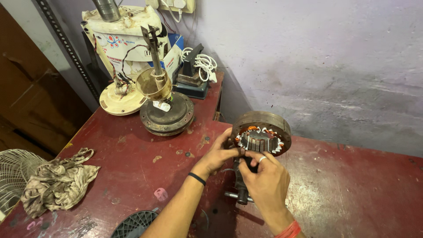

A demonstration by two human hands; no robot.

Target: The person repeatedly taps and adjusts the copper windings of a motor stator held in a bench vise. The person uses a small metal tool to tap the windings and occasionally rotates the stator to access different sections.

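Observation:
A round rusty motor housing [264, 121] with copper windings and white insulation inside is held tilted above the red workbench [132, 158]. My left hand [219, 152], with a black band on its wrist, grips the housing's left rim. My right hand [264, 178], wearing a ring and a red wrist band, pinches the lower edge of the winding core. Below my hands a dark metal shaft or tool [241, 189] lies on the bench, partly hidden.
A dismantled ceiling fan motor [166, 112] with a brass cup and down rod stands at the back. Behind it are a cream fan body [121, 44], a box and white cable [205, 64]. A dirty rag [59, 180] and wire fan guard [11, 172] lie left.

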